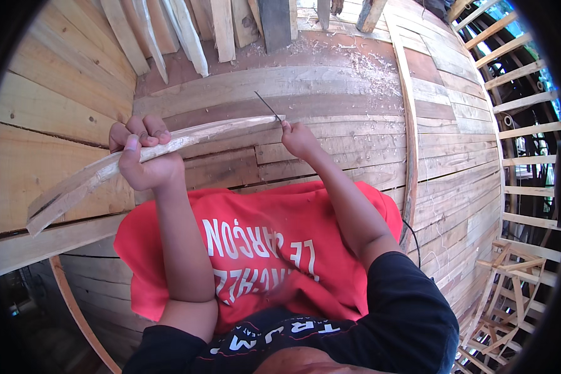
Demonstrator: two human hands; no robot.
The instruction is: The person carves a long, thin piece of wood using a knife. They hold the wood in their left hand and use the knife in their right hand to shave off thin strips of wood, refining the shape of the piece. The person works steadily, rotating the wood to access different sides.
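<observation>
My left hand is closed around a long, pale, slightly curved strip of wood, whose thicker end reaches out to the lower left. At its thin right end is my right hand, a fist around a slim dark blade, seemingly a knife. The blade slants up and left from the fist and crosses the strip's tip; its handle is hidden in my fingers. Beneath both forearms, a red cloth with white lettering covers my lap.
Several wooden slats stand along the far side. Wood shavings litter the plank floor ahead. A long batten runs along the right, a slatted railing beyond it. A wooden frame stands at the lower right.
</observation>
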